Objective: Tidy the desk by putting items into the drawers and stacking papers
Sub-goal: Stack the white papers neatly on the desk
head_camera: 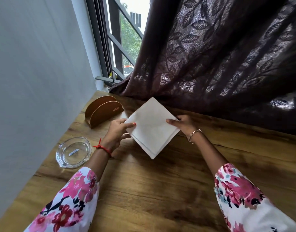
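Holding the white square stack of folded papers (152, 131) in both hands, you have it turned like a diamond: one corner points away to the dark leaf-patterned curtain (210, 64), the opposite corner to you, and the long diagonal runs between them. Your left hand (118, 131) pinches its left edge, thumb on top. Your right hand (185, 125) pinches the right corner likewise. The stack is over the brown wooden desk (160, 190), just right of the brown half-round wooden holder (102, 111); the clear glass dish (73, 152) lies at your left.

Folded white papers (152, 129), tilted, off desk (160, 190)
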{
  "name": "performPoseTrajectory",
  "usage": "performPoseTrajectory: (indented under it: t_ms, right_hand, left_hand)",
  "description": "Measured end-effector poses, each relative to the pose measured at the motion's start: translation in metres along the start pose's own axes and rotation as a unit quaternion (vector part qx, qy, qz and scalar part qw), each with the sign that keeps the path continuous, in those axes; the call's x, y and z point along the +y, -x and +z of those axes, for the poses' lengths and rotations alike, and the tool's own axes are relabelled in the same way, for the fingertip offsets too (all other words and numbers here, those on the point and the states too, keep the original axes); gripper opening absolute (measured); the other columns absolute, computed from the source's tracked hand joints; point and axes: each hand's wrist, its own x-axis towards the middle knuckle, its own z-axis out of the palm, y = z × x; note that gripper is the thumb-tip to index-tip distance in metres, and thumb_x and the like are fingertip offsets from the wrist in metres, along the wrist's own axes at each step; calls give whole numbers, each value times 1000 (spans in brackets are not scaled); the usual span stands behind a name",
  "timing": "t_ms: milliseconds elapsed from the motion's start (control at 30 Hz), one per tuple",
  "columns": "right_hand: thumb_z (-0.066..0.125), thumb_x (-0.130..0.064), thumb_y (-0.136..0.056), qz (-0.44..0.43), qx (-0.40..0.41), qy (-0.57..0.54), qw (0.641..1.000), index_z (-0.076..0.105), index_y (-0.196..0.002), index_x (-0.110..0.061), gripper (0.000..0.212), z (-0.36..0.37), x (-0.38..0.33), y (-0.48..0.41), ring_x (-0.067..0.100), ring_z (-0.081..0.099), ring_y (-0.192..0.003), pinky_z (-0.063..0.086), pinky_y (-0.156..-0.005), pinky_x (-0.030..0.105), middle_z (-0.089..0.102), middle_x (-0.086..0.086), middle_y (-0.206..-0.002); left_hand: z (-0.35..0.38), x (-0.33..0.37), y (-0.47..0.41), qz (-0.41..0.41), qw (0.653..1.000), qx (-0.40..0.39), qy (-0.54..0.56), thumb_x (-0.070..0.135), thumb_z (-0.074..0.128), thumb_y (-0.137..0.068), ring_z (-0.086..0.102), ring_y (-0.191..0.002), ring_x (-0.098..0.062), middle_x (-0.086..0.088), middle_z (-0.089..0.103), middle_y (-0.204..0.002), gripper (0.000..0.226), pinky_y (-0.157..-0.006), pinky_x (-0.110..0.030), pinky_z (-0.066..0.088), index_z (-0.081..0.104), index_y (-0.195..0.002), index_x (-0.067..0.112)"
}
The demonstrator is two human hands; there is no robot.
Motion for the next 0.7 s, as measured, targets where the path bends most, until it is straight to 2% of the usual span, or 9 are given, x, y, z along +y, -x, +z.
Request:
performPoseTrajectory:
  t_ms: [67,167,200,267,333,400,533,633,700]
  right_hand:
    - [72,-15,-77,7,-8,-26,1000,64,-85,5,23,-8,-1,10,17,59,-68,45,-59,26,64,11,-81]
    - [67,-10,-81,35,-40,-66,996,58,-76,-8,10,-18,0,23,10,58,-58,43,-42,17,61,4,-74]
    - [66,-7,-81,42,-50,-71,995,58,-77,-11,10,-21,2,27,10,57,-61,43,-42,17,61,4,-74]
    - [67,-2,-78,49,-56,-73,995,58,-80,-14,15,-27,6,32,14,57,-69,42,-53,23,63,5,-78]
    - [67,4,-77,41,-48,-78,995,57,-82,-16,22,-29,10,39,12,59,-69,44,-59,26,67,1,-76]
    - [66,6,-76,18,-19,-89,996,57,-81,-18,27,-28,11,46,8,61,-64,46,-58,23,69,-7,-69]
    - [67,10,-74,-55,66,-114,990,59,-80,-19,31,-25,12,56,-4,61,-55,47,-49,11,67,-9,-71]
    - [68,10,-72,-83,87,-128,985,60,-81,-20,32,-25,16,61,-7,62,-60,51,-60,10,68,-9,-75]
    - [68,11,-72,-97,81,-108,986,61,-83,-18,32,-23,20,64,-8,62,-63,51,-64,11,64,-3,-82]
  left_hand:
    - [-2,2,4,-10,999,-5,30,-3,61,-81,67,-55,-9,1,70,-63,11,-54,-25,56,62,-82,8]
    - [-3,2,13,-11,999,-7,38,-5,61,-81,68,-57,-13,-2,70,-65,10,-51,-26,57,62,-86,4]
    - [-2,2,17,-9,999,-5,38,-5,61,-81,68,-56,-13,-3,70,-66,10,-50,-26,56,62,-87,4]
    - [1,1,24,2,1000,-1,29,-6,61,-82,67,-54,-11,-6,67,-71,11,-48,-25,55,62,-86,4]
    - [4,-2,31,31,1000,0,1,-5,59,-83,66,-57,-11,-6,65,-74,13,-50,-25,56,62,-84,8]
    - [6,-4,36,68,997,-4,-21,-4,57,-85,65,-65,-11,-4,64,-76,16,-54,-25,57,62,-83,11]
    - [10,-5,44,119,992,2,-29,-2,58,-86,63,-75,-8,-2,64,-82,16,-58,-19,55,61,-82,14]
    - [12,-7,49,150,988,-3,-36,-2,57,-86,62,-80,-11,-3,64,-85,16,-67,-20,56,62,-84,13]
    - [14,-12,50,157,987,-1,-47,-2,57,-86,61,-77,-10,-2,63,-84,17,-64,-17,54,61,-84,14]
